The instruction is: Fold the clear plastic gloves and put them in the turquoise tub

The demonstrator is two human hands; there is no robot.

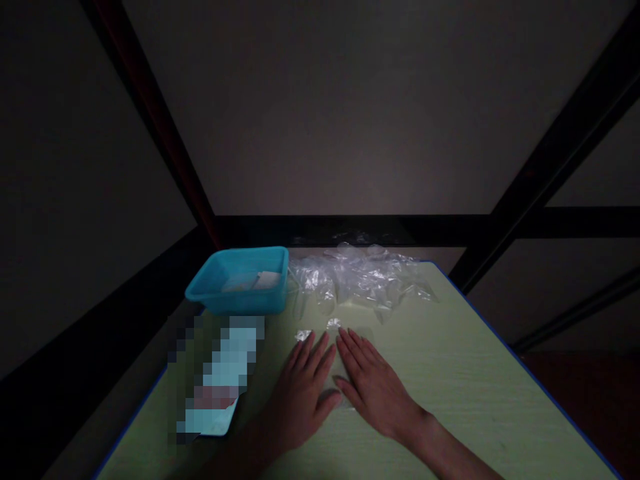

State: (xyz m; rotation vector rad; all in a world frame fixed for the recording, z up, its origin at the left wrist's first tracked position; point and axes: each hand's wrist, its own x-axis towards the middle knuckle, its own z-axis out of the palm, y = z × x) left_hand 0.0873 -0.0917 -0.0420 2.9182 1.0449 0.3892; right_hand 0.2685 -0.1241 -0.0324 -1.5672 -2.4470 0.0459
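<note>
My left hand (306, 393) lies palm down with its fingers stretched out, pressing on a clear plastic bag (334, 325) that is flat on the table. Beside it, my right hand (375, 387) also rests flat on the bag, fingers extended and close together. The two thumbs nearly meet at the bag's near part. Most of the bag is covered by my hands; shiny bits of its film show past the fingertips. Whether anything is inside the bag, I cannot tell.
A blue plastic basket (250, 303) with white pieces in it stands at the table's back left. Crumpled clear plastic bags (360, 280) lie along the back edge. A blurred-out light-blue flat object (220, 423) is at the left. The pale green table (490, 400) has a blue edge.
</note>
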